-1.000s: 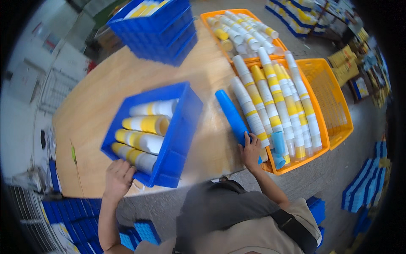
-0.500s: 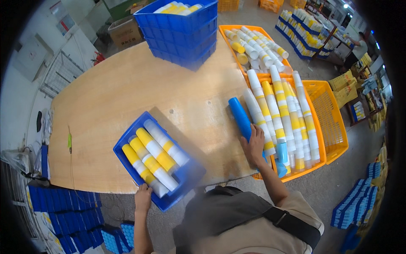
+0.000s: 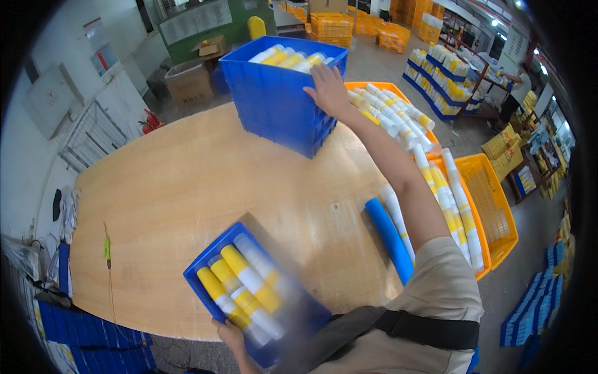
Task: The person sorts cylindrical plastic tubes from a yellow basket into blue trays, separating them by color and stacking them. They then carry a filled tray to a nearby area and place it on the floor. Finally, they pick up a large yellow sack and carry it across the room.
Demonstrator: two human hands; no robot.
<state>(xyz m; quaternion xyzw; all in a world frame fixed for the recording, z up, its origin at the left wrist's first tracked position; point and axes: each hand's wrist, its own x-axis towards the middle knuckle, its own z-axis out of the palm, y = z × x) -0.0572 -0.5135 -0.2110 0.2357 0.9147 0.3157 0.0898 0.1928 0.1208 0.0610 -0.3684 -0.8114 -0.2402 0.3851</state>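
Observation:
At the table's near edge, my left hand (image 3: 232,336) is closed on the left rim of a blue bin (image 3: 212,247). Several white-and-yellow cylinders (image 3: 252,280), like rows of nested cups, lie side by side in it. My right arm reaches far across the table. The fingers of my right hand (image 3: 329,92) hook over the rim of the top bin in a stack of blue bins (image 3: 274,93), which holds more such cylinders. A long blue cylinder (image 3: 389,240) lies at the table's right edge, away from both hands, partly covered by my right sleeve.
Orange crates (image 3: 492,218) with white-and-yellow cylinders stand along the table's right side, partly behind my arm. A green-handled tool (image 3: 107,249) is on the table (image 3: 168,187) at left. Cardboard boxes (image 3: 190,84) stand beyond it. A person (image 3: 518,93) works at the far right.
My right hand has left the blue cylinder and moved far forward onto the stacked bins' rim. My left hand stays at the near bin. The view has tilted upward.

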